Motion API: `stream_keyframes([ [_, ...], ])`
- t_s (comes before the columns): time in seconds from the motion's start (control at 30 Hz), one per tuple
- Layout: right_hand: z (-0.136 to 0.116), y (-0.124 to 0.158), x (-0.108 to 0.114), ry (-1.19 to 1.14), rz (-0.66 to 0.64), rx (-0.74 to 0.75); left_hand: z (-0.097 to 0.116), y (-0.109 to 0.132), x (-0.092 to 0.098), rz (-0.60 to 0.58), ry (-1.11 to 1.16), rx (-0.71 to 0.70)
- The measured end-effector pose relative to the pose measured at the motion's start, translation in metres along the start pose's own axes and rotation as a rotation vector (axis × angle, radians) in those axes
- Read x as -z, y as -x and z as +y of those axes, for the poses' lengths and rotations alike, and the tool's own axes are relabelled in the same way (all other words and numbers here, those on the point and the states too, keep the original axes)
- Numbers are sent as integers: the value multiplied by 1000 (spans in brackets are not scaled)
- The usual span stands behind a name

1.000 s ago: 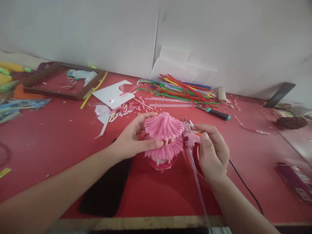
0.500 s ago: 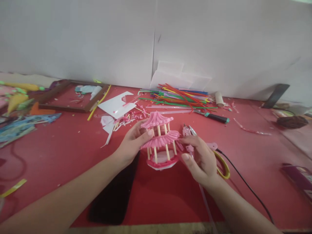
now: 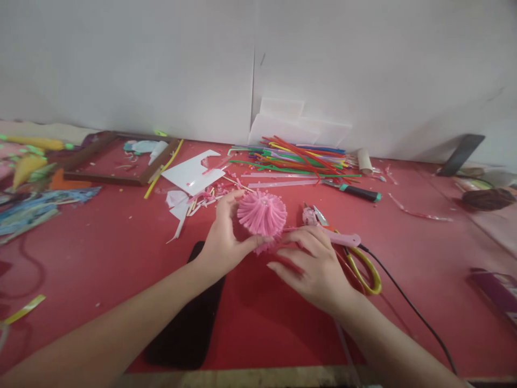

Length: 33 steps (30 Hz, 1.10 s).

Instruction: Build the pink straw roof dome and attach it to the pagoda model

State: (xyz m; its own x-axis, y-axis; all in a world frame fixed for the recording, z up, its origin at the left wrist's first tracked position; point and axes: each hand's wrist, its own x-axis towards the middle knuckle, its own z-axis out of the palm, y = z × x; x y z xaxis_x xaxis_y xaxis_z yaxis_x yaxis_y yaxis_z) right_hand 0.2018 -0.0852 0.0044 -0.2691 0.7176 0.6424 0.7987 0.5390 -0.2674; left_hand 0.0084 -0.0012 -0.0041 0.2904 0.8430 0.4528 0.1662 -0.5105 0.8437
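A small pink pagoda model [image 3: 262, 215] made of straw pieces is tilted toward me, so I see its round fringed roof from above. My left hand [image 3: 224, 241] is wrapped round its left side, thumb under the roof edge. My right hand [image 3: 311, 267] lies at its lower right with fingers stretched out, fingertips touching the model's base. A pink glue gun [image 3: 339, 237] lies just behind my right hand, beside yellow-handled scissors [image 3: 365, 268].
A pile of coloured straws [image 3: 299, 153] lies at the back by the white wall, with a green-capped knife [image 3: 355, 192] in front of it. White card and straw scraps [image 3: 194, 178] sit to the left. A black phone [image 3: 189, 323] lies under my left forearm. A wooden frame [image 3: 117, 161] is far left.
The pagoda has been tipped from upright to roof-toward-me. My right hand has let go of the glue gun, which now lies on the table, and has flattened against the model's base.
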Motion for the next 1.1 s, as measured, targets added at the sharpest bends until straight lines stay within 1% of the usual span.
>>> stream_keyframes([
  [0.1, -1, 2, -4, 95, 54, -19, 5, 2, 2, -24, -59, 57],
  [0.17, 2, 2, -5, 128, 73, -38, 7, 2, 4, -2, -106, 45],
  [0.27, 10, 3, -6, 165, 92, -80, 7, 1, 7, 56, -178, 0],
  [0.37, 18, 3, -5, 202, 104, -136, 7, 1, 10, 78, -233, -52],
  [0.5, 20, 3, -2, 222, 57, -221, 14, 1, 18, 25, -257, -185],
  [0.57, 17, 2, 1, 185, 91, -233, 18, 1, 22, 10, -272, -218],
  [0.63, 13, 0, 5, 114, 183, -195, 19, 1, 25, 32, -286, -237],
  [0.7, 10, -2, 7, 33, 253, -108, 18, -1, 26, 77, -273, -270],
  [0.77, 7, -4, 8, -16, 255, -27, 16, -3, 25, 133, -259, -332],
  [0.83, 6, -5, 7, -20, 229, 2, 16, -5, 23, 168, -289, -423],
  [0.9, 6, -7, 5, 0, 219, 7, 17, -6, 19, 122, -337, -477],
  [0.93, 6, -8, 4, 8, 225, 9, 17, -6, 17, 73, -348, -469],
  [1.03, 7, -10, 1, 15, 260, 17, 17, -5, 10, -71, -306, -341],
  [1.1, 8, -10, 0, 10, 276, 17, 16, -3, 7, -109, -269, -274],
])
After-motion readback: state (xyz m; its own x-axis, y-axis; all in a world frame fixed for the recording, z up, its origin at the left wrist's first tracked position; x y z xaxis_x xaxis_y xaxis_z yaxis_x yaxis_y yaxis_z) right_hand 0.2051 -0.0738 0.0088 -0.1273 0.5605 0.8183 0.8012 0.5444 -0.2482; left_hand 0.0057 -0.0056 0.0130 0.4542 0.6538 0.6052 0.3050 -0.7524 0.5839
